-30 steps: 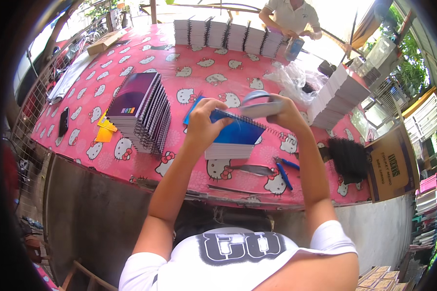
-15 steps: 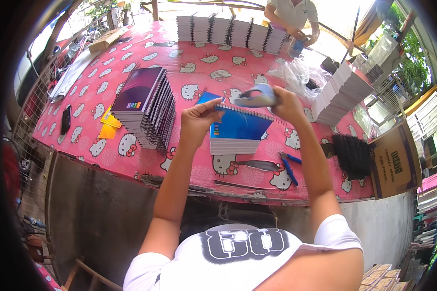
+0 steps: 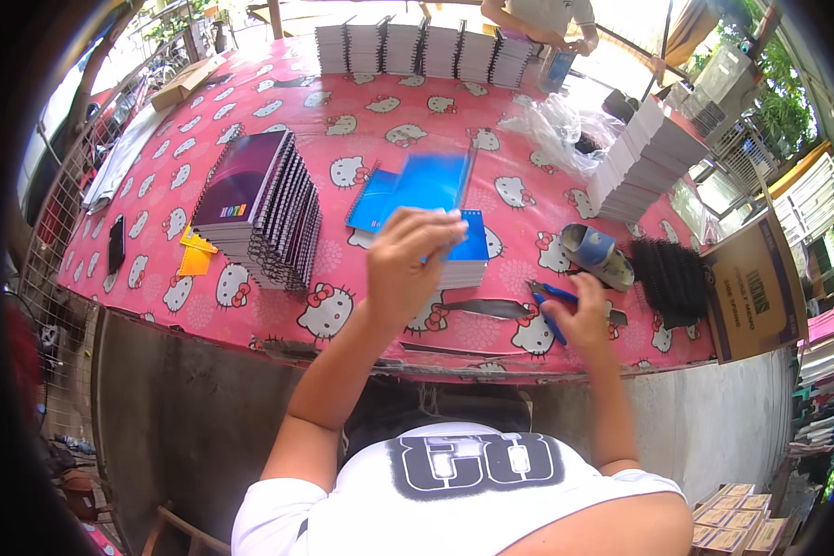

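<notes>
My left hand (image 3: 408, 255) is closed, its fingertips pinching a blue spiral notebook (image 3: 433, 182) that is raised and smeared by motion. Beneath it are another blue notebook (image 3: 369, 202) lying on the table and a stack of blue-topped pads (image 3: 468, 273), partly hidden by the hand. Low over the table, my right hand (image 3: 584, 315) has its thumb and fingers apart around the handles of blue-handled pliers (image 3: 549, 313); I see no firm grip. Beyond that hand lies a rounded blue and grey object (image 3: 600, 255), whose kind I cannot make out.
Purple spiral notebooks (image 3: 259, 204) are stacked at left beside yellow pieces (image 3: 195, 254) and a phone (image 3: 117, 244). Black coils (image 3: 667, 283) lie by a cardboard box (image 3: 755, 287). Paper stacks (image 3: 644, 157) stand at right, more notebooks (image 3: 403, 46) at the back near another person (image 3: 542, 23).
My right hand has put down the blue and grey object and come back to the pliers. My left hand has lifted a blue notebook off the stack.
</notes>
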`<action>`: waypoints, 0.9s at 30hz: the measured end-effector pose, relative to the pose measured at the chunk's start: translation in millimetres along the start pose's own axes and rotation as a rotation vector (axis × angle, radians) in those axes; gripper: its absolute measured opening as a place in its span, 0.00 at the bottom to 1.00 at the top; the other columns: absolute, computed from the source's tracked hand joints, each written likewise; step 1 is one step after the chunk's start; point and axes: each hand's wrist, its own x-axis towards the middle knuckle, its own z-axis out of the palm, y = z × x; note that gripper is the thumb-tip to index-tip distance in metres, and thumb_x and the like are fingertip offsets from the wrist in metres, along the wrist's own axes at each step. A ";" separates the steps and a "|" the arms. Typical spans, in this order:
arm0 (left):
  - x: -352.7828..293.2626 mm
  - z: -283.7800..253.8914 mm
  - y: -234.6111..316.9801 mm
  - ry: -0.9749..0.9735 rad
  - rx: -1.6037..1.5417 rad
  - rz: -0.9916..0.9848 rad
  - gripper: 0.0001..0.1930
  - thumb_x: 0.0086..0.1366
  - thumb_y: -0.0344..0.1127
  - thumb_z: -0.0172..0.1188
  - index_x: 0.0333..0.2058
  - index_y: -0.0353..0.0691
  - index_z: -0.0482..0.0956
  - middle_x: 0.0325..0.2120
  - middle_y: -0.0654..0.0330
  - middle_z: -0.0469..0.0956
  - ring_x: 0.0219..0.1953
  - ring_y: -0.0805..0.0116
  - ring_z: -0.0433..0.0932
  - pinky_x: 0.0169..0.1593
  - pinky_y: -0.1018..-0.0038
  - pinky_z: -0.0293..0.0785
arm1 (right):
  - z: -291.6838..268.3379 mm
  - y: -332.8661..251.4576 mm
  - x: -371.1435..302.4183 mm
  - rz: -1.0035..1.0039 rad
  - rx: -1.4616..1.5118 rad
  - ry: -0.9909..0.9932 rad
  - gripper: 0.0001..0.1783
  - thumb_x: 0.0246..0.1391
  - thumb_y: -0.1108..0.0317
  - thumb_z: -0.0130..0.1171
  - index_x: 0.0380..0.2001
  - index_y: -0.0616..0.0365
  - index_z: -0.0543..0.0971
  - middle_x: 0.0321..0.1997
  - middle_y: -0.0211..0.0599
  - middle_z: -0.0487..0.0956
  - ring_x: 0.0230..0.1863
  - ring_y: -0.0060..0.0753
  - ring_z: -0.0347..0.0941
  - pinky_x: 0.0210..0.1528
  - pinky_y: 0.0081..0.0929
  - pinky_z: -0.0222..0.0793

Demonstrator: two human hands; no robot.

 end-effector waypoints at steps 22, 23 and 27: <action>-6.8 27.7 -49.4 0.349 0.012 -0.114 0.08 0.58 0.20 0.62 0.30 0.36 0.70 0.33 0.55 0.80 0.31 0.72 0.78 0.33 0.76 0.76 | -6.2 -116.1 51.5 0.251 1.188 -0.357 0.24 0.56 0.55 0.61 0.49 0.60 0.75 0.41 0.44 0.79 0.40 0.36 0.75 0.39 0.28 0.70; 5.4 24.1 -57.2 0.542 -0.263 -0.419 0.06 0.61 0.23 0.60 0.32 0.38 0.70 0.33 0.55 0.80 0.31 0.73 0.77 0.33 0.77 0.76 | -6.2 -103.0 50.4 0.183 0.920 -0.259 0.24 0.54 0.56 0.62 0.49 0.60 0.75 0.42 0.45 0.78 0.41 0.38 0.75 0.42 0.31 0.69; -7.4 6.9 -131.7 0.354 -0.050 -1.022 0.03 0.66 0.29 0.55 0.37 0.40 0.72 0.34 0.52 0.80 0.30 0.65 0.79 0.36 0.72 0.76 | 7.2 -50.0 20.5 0.042 0.181 -0.167 0.25 0.48 0.58 0.66 0.47 0.59 0.77 0.46 0.49 0.76 0.48 0.48 0.71 0.50 0.42 0.65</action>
